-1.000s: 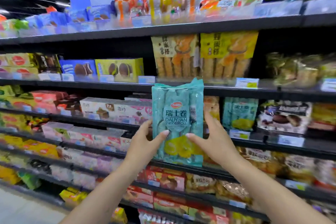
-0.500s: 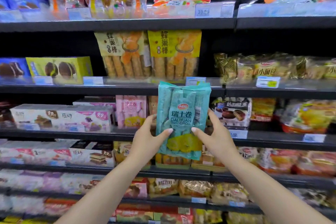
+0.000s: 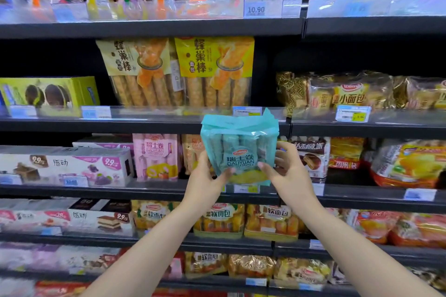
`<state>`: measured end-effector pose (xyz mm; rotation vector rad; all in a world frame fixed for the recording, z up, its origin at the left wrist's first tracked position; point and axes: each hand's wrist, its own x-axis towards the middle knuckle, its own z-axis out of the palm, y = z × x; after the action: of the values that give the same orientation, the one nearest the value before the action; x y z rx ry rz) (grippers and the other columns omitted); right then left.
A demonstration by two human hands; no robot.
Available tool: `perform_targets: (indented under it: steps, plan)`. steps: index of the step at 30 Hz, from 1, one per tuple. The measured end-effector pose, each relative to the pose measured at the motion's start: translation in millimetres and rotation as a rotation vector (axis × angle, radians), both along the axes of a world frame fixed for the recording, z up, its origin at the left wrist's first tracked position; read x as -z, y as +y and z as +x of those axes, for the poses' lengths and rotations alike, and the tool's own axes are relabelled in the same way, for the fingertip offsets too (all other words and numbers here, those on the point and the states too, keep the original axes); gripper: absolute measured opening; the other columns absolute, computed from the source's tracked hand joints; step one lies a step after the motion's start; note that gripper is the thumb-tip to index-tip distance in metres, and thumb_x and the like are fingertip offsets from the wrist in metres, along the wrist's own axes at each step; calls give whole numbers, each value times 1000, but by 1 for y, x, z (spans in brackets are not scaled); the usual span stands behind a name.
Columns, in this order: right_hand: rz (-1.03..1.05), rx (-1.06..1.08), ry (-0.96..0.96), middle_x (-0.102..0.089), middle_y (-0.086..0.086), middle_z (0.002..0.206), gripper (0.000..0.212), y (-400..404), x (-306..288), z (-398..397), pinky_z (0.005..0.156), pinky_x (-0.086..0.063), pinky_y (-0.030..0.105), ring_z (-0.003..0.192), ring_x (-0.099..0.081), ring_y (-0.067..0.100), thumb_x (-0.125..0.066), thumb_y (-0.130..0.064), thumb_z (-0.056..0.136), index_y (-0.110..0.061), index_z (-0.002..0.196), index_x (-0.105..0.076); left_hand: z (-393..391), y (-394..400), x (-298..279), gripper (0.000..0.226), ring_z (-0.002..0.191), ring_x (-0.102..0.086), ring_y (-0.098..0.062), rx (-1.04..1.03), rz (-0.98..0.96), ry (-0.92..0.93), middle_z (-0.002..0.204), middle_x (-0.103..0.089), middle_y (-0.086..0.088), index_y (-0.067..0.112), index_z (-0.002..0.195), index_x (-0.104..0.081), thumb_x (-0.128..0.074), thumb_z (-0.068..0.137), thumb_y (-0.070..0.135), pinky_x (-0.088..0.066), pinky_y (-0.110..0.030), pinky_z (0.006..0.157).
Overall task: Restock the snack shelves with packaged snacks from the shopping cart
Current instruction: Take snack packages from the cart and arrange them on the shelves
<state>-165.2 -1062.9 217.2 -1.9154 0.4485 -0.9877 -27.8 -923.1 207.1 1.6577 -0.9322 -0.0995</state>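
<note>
A teal Swiss roll pack [image 3: 237,149] stands upright at the front of the middle shelf [image 3: 154,189], its top tilted back under the shelf above. My left hand [image 3: 205,179] grips its lower left side, thumb on the front. My right hand [image 3: 288,172] grips its lower right side, thumb on the front and fingers behind. A pink Swiss roll pack [image 3: 156,155] stands just left of it. The shopping cart is out of view.
Honeycomb bread stick bags [image 3: 212,72] fill the shelf above. Chocolate pie packs [image 3: 310,155] sit right of the teal pack, long cake boxes [image 3: 65,166] to the far left. Soft bread bags [image 3: 219,218] line the shelf below. Price tag rails front every shelf.
Both hands have pushed the teal pack forward and down into the middle shelf. The view has shifted further right along the shelving and closer to it.
</note>
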Motion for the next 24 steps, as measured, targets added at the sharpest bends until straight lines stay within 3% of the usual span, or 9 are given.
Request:
perform_targets:
  steps: [6,11,14,17,22,24]
  plan:
    - [45,-27,-70,-64,-20,113,34,-25,21,22,93,-50,27,112,-57,0,-65,-22,89,-37,114,-48,30,-28,13,49,101,-52,20,50,8,36,112,-59,27,33,124,-43,-73,85,32,-46,-8,72]
    - [131,0,-40,-64,-18,114,36,-42,52,42,94,-48,27,114,-57,0,-64,-22,90,-34,119,-47,48,-45,33,53,95,-52,21,63,67,60,112,-58,26,34,126,-39,-72,84,35,-43,-8,70]
    - [146,26,37,-64,-20,113,35,-49,62,52,85,-47,20,110,-57,-3,-62,-34,89,-36,120,-46,56,-49,43,47,89,-49,21,46,138,64,105,-55,31,33,122,-39,-69,86,40,-41,-8,65]
    - [119,72,102,-63,-23,113,37,-54,71,59,84,-49,26,107,-58,-1,-57,-46,90,-37,124,-45,64,-52,49,38,90,-51,13,36,218,38,104,-55,29,36,116,-42,-65,87,46,-39,-8,65]
    - [75,152,131,-62,-22,108,35,-57,72,72,68,-43,11,96,-57,-8,-52,-47,92,-33,124,-47,77,-63,56,36,93,-55,-1,5,301,5,106,-61,17,31,113,-50,-59,87,54,-43,-13,68]
    - [51,187,149,-63,-15,108,38,-60,71,79,64,-41,9,92,-55,-8,-49,-46,94,-28,127,-49,82,-69,55,38,79,-56,-4,-29,336,40,92,-64,10,23,104,-56,-56,88,57,-41,-14,59]
